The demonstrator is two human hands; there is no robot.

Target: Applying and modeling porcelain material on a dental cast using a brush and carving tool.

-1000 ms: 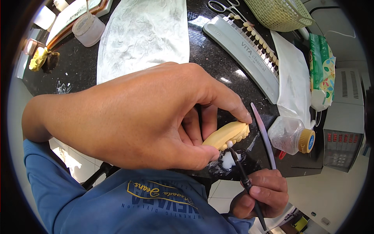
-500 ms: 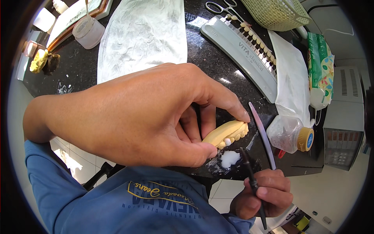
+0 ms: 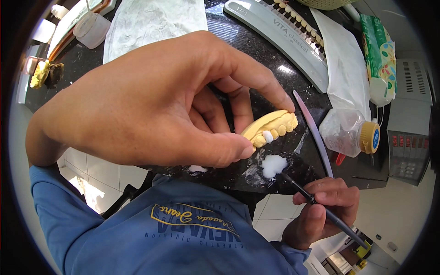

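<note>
My left hand (image 3: pixel 183 105) reaches in from the left and pinches a yellow dental cast (image 3: pixel 268 126) at its two ends, between thumb and index finger. One tooth on the cast is white (image 3: pixel 267 136), unlike the yellow teeth around it. On the black worktop just below lies a wet white paste mound (image 3: pixel 274 165). My right hand (image 3: pixel 327 208), at the lower right, grips a thin black brush (image 3: pixel 334 219) like a pen. The brush tip reaches the edge of the paste.
A purple nail file (image 3: pixel 314 130) lies right of the cast. Beyond it are a jar with a yellow lid (image 3: pixel 341 133), a tooth shade guide (image 3: pixel 284 43), white paper (image 3: pixel 151 23) and a green wipes pack (image 3: pixel 378 59). A white tub (image 3: pixel 91 30) stands far left.
The brush tip has gone down from near the cast to the paste. The cast now shows more of its tooth side. The whole view has shifted, so the worktop sits higher.
</note>
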